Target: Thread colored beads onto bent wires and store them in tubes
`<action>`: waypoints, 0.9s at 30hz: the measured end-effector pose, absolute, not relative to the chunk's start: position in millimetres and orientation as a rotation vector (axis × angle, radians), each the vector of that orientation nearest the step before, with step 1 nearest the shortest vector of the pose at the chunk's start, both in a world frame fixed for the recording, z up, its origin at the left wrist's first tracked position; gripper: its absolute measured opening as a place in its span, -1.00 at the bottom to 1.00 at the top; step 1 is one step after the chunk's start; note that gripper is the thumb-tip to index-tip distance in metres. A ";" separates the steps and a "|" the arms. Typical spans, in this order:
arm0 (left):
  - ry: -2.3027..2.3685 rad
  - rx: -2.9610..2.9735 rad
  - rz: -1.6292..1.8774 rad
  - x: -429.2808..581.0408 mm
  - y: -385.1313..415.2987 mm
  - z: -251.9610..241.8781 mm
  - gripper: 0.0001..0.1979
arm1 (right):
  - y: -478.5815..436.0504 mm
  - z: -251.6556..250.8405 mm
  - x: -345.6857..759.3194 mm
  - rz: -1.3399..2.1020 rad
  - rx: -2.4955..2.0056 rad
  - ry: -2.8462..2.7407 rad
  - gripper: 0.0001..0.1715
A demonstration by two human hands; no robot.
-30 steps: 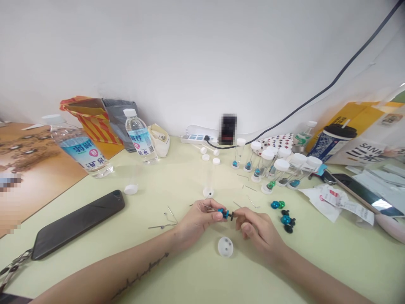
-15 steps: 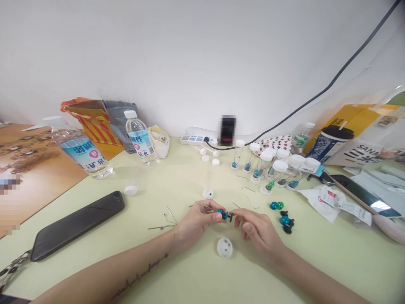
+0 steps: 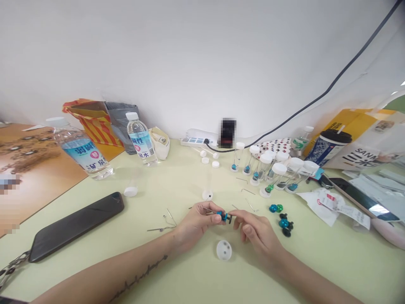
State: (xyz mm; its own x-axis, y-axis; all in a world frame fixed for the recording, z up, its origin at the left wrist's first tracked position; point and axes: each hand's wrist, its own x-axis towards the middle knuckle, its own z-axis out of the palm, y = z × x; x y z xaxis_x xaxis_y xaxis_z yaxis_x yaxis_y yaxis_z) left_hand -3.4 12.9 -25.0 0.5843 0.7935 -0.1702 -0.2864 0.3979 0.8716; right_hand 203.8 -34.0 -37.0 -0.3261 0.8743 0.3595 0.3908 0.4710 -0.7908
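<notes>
Pinched in my left hand [image 3: 199, 221] is a small blue and black knob-like part [image 3: 224, 216], with a thin metal rod showing by the fingers. My right hand [image 3: 257, 230] is at the black end of that part; its index finger points at or touches it, and the other fingers curl loosely with nothing visible in them. Just below the hands sits a round white cap [image 3: 224, 250] with several tiny pieces in it. Loose blue, green and black knob parts [image 3: 284, 223] lie to the right. Thin bent metal rods [image 3: 171, 217] lie left of my left hand.
Several clear tubes with white caps [image 3: 279, 169] stand at the back right. Two water bottles [image 3: 141, 141] and a black phone [image 3: 77, 226] are on the left. A power strip [image 3: 198, 138] lies by the wall. A patterned cup [image 3: 330, 145] and papers [image 3: 329, 202] occupy the right side.
Hardly anything differs. The view has shifted slightly, and both hands keep nearly the same pose around the blue and black part.
</notes>
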 end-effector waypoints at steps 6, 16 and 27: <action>0.627 0.925 0.759 -3.6 13.3 -27.6 -0.84 | -34.0 -40.2 204.1 0.737 -1.055 -1.898 -0.41; 0.629 0.938 0.758 -3.0 12.7 -24.1 -0.87 | -32.8 -36.6 202.6 0.696 -1.030 -1.918 -0.38; 0.635 0.975 0.759 -4.0 14.8 -26.1 -0.90 | -33.0 -36.4 202.4 0.777 -1.073 -1.878 -0.36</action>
